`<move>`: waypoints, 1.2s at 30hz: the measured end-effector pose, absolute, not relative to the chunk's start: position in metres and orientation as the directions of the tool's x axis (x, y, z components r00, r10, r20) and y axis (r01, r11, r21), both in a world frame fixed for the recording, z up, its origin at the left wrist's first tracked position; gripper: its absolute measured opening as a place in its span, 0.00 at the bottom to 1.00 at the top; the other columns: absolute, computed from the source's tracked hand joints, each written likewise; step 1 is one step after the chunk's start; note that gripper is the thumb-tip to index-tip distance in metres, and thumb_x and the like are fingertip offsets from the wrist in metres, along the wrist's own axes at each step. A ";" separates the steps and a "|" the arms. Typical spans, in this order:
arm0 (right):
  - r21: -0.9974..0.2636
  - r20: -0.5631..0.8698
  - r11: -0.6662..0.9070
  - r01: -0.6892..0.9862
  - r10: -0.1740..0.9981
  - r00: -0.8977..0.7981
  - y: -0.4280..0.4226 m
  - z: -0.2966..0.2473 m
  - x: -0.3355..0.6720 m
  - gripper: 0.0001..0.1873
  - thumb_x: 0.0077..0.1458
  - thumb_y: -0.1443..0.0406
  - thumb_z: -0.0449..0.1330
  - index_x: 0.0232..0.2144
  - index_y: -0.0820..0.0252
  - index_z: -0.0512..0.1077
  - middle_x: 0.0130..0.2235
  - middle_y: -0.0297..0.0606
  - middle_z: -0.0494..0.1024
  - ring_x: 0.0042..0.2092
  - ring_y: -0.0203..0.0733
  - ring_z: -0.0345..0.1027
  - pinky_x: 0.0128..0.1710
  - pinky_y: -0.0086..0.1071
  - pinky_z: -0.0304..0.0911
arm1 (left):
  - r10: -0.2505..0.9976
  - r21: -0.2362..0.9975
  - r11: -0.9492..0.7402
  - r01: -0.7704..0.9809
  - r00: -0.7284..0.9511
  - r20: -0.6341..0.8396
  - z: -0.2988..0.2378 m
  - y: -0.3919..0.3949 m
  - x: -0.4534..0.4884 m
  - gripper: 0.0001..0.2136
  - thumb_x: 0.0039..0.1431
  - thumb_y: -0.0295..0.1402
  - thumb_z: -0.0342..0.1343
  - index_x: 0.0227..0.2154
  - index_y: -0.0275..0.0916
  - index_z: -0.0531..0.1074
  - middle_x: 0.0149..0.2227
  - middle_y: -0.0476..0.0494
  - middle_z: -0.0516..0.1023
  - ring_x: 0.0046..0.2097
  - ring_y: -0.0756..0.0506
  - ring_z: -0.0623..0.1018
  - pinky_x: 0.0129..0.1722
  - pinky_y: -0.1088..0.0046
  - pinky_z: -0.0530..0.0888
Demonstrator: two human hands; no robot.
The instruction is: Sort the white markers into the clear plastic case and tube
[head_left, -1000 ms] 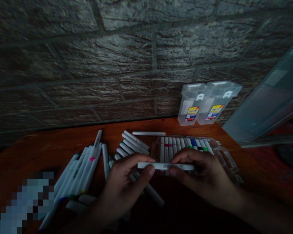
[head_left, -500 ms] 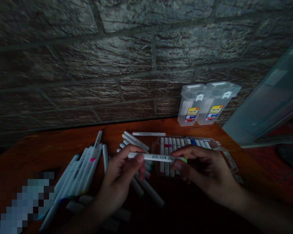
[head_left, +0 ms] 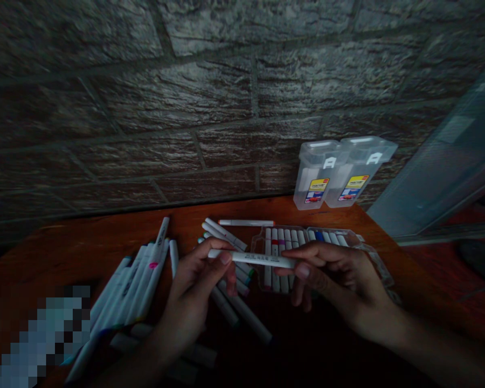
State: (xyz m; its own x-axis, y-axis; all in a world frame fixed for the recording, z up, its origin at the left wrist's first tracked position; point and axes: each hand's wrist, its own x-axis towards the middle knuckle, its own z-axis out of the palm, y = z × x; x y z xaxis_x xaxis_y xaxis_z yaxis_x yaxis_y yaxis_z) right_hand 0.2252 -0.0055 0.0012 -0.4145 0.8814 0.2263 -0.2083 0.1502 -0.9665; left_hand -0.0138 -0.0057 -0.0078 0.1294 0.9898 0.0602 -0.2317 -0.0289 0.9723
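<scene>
Between my two hands a white marker [head_left: 258, 260] lies level, with small dark print along its barrel. My left hand [head_left: 200, 285] pinches its left end between thumb and fingers. The right end sits in the thumb and fingers of my right hand [head_left: 339, 285], which cover its tip. Just behind the right hand is an open clear plastic case [head_left: 258, 269] holding a row of white markers [head_left: 288, 240], some with red, purple or blue bands. Several loose markers [head_left: 253, 318] lie beneath and behind my left hand.
A bundle of white markers [head_left: 139, 285] lies on the wooden table [head_left: 84, 231] at the left. One marker with orange ends [head_left: 246, 222] lies near the wall [head_left: 218, 156]. Two clear lidded boxes [head_left: 311, 178] with yellow labels stand at the back right. A blurred patch covers the lower left.
The marker has turned about its length and shifted slightly left; its green right tip is now covered by my right fingers. My left hand has moved a little left and up.
</scene>
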 end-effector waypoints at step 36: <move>-0.974 0.166 0.122 -0.190 0.957 -0.239 0.010 0.001 0.228 0.09 0.63 0.59 0.67 0.36 0.59 0.81 0.25 0.36 0.81 0.23 0.33 0.72 0.23 0.24 0.70 | 0.992 0.954 -0.052 -0.295 0.097 0.084 0.002 -0.007 -0.009 0.10 0.64 0.38 0.63 0.42 0.38 0.83 0.23 0.50 0.75 0.24 0.52 0.74 0.26 0.77 0.74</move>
State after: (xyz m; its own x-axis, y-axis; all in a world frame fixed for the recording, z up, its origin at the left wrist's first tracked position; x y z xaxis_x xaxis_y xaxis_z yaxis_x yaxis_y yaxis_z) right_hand 0.2278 0.0103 0.0007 -0.2392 0.9567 0.1660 -0.1899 0.1216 -0.9742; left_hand -0.0087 -0.0066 0.0016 0.0975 0.9917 0.0843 -0.2947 -0.0521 0.9542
